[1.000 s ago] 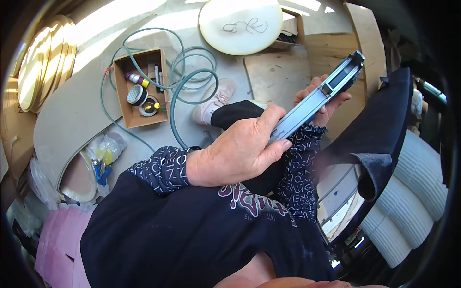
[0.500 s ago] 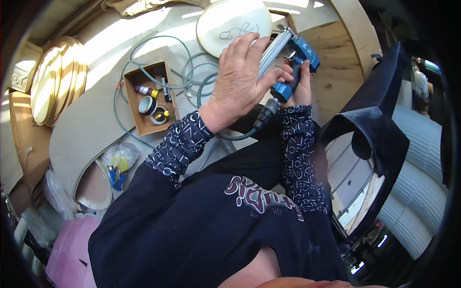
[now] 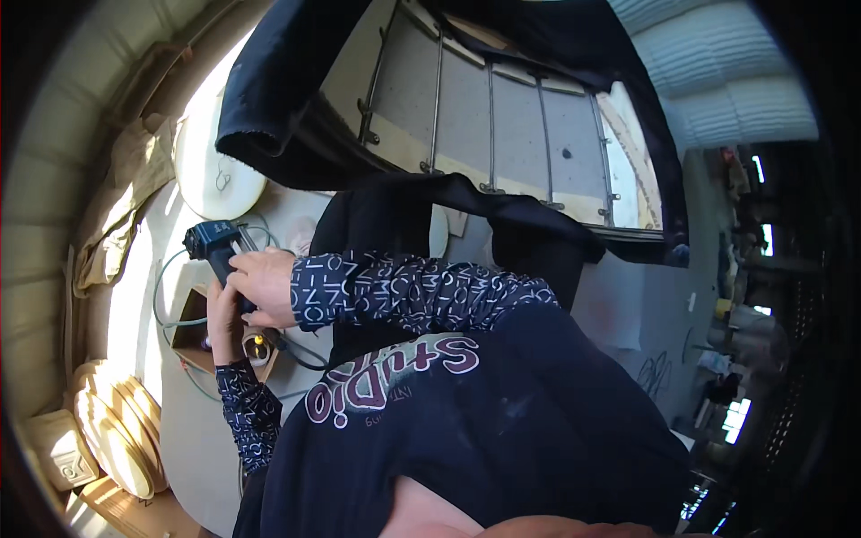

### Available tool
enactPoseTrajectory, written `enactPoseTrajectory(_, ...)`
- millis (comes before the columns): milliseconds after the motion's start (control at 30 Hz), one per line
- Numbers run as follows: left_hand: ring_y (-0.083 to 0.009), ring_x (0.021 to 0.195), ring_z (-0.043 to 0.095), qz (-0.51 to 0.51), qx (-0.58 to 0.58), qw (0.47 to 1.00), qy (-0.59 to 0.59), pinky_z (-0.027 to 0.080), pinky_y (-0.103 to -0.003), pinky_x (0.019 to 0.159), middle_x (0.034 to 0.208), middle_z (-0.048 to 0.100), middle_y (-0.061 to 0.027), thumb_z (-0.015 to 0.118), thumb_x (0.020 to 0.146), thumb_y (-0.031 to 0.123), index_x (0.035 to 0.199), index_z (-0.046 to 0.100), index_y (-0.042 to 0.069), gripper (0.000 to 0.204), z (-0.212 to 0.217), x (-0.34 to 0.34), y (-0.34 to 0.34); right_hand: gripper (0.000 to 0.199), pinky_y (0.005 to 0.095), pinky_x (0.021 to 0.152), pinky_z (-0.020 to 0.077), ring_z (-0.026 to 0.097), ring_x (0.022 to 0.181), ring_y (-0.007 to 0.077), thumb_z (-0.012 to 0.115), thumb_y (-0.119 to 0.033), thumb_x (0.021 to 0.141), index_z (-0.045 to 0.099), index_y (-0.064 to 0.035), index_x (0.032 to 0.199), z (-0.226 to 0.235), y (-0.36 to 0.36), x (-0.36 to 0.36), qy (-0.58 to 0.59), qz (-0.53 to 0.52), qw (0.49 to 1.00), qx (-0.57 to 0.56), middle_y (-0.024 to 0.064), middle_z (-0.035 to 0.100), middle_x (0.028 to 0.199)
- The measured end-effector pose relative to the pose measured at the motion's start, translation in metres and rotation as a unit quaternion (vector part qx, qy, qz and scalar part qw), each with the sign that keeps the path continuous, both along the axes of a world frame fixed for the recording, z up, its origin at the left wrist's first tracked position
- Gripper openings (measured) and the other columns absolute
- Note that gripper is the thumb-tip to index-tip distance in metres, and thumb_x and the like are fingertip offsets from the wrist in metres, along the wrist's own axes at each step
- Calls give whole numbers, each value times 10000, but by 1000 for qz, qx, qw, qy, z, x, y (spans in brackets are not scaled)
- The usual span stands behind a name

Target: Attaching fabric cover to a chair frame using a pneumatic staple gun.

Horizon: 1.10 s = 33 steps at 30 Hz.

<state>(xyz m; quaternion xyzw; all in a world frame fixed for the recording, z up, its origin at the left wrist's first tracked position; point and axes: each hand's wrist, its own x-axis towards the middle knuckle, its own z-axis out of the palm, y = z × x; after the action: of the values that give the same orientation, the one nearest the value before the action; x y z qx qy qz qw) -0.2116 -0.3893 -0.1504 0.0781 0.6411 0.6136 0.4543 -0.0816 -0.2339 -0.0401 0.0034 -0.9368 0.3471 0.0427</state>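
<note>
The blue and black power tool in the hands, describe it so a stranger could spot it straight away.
Start at the big upholstered frame draped in black fabric, then go down-left to the round white disc. Just below it, both hands, left hand and right hand, grip the blue and black power tool, the only thing there trailing a green hose.

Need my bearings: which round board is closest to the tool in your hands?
The single pale round board lying flat above the tool; the other discs are stacked farther off, lower left.
</note>
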Motion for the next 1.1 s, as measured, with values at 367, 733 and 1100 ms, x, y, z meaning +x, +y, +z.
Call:
enactPoseTrajectory(367, -377, 935, 682, -386, -478, 613, 498, 537, -472, 813, 973, 708, -206, 543, 891, 177, 1013, 639, 40, 206, -135, -17, 16, 291, 367, 811, 528, 657, 969, 301, 742, -37, 755, 654, -15, 1032, 198, 180, 264, 79, -278, 875, 389, 130, 661, 1087)
enactPoseTrajectory(733, -253, 1038, 636, -417, -530, 474, 566, 470, -404, 849, 1026, 717, -74, 503, 942, 220, 1029, 715, 87, 265, -172, 31, 60, 636, 337, 1162, 268, 395, 1379, 230, 414, -443, 1034, 357, 26, 1460, 175, 326, 559, 159, -526, 749, -369, 134, 393, 1511)
enactPoseTrajectory(1100, -285, 1183, 585, -421, -554, 552, 459, 416, -429, 1031, 1278, 619, -126, 568, 860, 330, 1183, 652, 77, 418, -147, 11, 63, 600, 356, 1082, 407, 564, 1223, 238, 411, -438, 1035, 478, 63, 1358, 119, 318, 548, 320, -306, 654, -613, 160, 573, 1348)
